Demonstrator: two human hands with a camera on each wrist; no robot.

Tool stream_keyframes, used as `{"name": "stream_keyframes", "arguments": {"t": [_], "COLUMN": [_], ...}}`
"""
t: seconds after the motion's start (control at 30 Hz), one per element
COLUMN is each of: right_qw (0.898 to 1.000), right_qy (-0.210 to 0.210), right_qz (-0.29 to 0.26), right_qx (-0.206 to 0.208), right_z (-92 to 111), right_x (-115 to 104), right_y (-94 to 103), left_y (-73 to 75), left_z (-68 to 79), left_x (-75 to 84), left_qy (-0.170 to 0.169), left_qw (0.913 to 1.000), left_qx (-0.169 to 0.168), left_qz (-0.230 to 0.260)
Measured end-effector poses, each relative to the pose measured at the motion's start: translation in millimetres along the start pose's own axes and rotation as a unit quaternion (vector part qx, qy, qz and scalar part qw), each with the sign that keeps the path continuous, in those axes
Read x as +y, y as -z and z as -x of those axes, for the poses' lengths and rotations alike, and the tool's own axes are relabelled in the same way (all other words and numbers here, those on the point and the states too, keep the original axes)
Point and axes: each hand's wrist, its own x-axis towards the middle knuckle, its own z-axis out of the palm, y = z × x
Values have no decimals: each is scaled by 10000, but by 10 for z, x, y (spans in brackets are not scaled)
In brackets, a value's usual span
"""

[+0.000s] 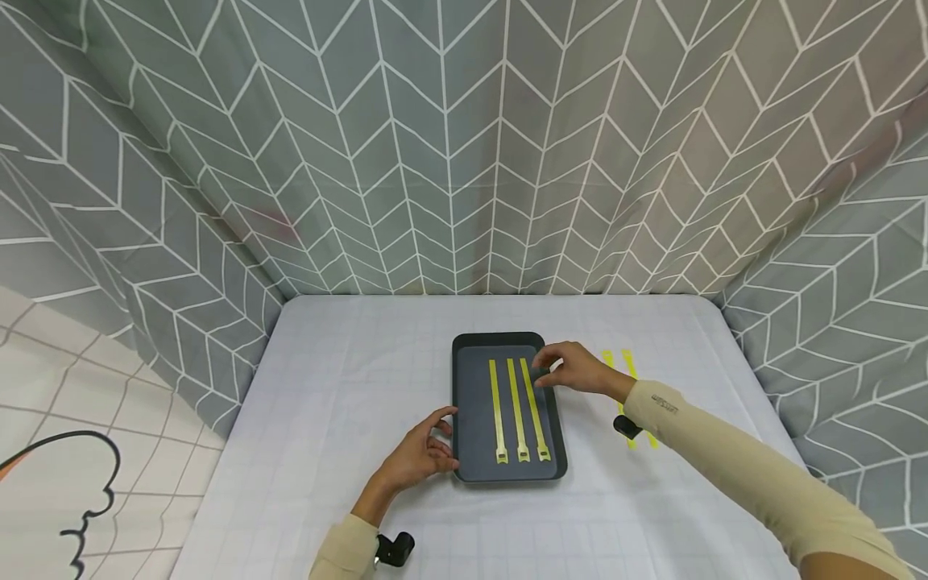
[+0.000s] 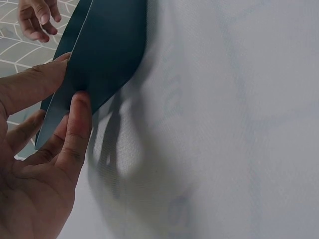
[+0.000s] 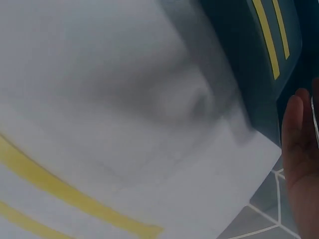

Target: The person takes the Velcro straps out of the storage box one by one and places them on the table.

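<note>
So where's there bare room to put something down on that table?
The white table has bare room left of the tray and left hand, and behind the tray up to the patterned curtain. Inside the tray, left of three yellow straps, it's bare. It's crowded right of the tray, where the right arm crosses two more straps.

My feed shows a makeshift curtained booth; I can't tell whether it stands in a home or a studio. Grey chevron-patterned curtains (image 1: pixel 474 153) enclose the back and sides of a worktop (image 1: pixel 348 379) draped in white cloth.
</note>
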Motion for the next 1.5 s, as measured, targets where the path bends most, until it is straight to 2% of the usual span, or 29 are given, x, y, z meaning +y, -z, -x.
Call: {"name": "stream_keyframes", "arguments": {"t": [0.37, 0.6, 0.77, 0.83, 1.0, 1.2, 1.37, 1.5], "right_qw": [9930, 9847, 9808, 9790, 9707, 9601, 9565, 9573], "right_qy": [422, 887, 604, 526, 722, 1047, 1298, 1364], "right_qz": [-355, -306, -192, 30, 682, 849, 1065, 1118], "right_qx": [-1044, -1471, -1843, -1972, -2190, -2451, -2387, -2291], "right_z": [-189, -298, -400, -442, -521, -600, -663, -702], "right_x": [-38, -69, -135, -157, -187, -200, -171, -160], "right_y": [-124, -187, -228, -252, -314, -398, -440, -455], "left_y": [4, 5, 2, 3, 2, 4, 1, 2], "left_z": [-2, -13, -9, -5, 4, 10, 5, 10], "left_x": [-6, -12, -10, -7, -11, -14, -14, -10], "left_qy": [10, 19, 27, 31, 21, 29, 21, 54], "left_qw": [10000, 10000, 10000, 10000, 10000, 10000, 10000, 9999], "left_qx": [-4, 16, 30, 30, -2, -21, -4, -15], "left_qz": [-5, -19, 8, 27, 93, 79, 62, 136]}}
